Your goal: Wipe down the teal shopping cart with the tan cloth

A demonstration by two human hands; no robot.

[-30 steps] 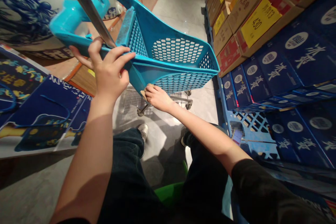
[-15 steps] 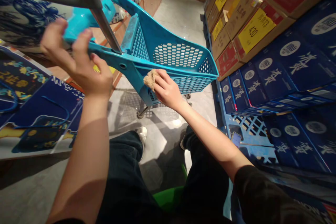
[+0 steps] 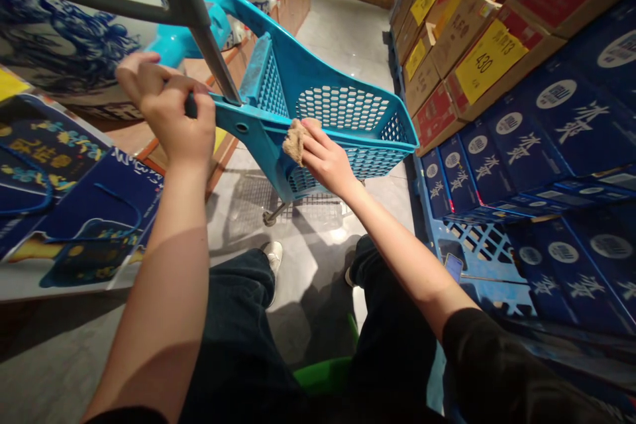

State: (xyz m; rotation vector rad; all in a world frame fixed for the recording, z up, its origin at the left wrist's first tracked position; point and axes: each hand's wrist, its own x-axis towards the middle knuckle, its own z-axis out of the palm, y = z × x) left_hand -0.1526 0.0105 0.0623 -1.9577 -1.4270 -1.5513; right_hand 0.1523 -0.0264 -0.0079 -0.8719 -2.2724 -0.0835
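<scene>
A blue plastic shopping cart (image 3: 342, 73) with a perforated basket stands in front of me, its grey handle frame (image 3: 186, 3) at the upper left. My left hand (image 3: 173, 106) is closed around the cart's blue side rail near the handle end. In my right hand (image 3: 325, 159) is a tan cloth (image 3: 295, 141), bunched up and pressed against the outer side of the basket just under its rim. Part of the cloth is hidden behind my fingers.
Blue boxes (image 3: 561, 119) and cartons with yellow price signs (image 3: 489, 59) are stacked on the right, on a blue pallet (image 3: 477, 245) holding a phone (image 3: 453, 267). Large blue-and-white jars (image 3: 64, 33) and gift bags (image 3: 89, 212) stand left. A green seat (image 3: 322, 374) is below me.
My left hand, previously raised with fingers apart, has closed onto the cart's side rail. My right hand and the cloth have shifted slightly right and up along the basket side.
</scene>
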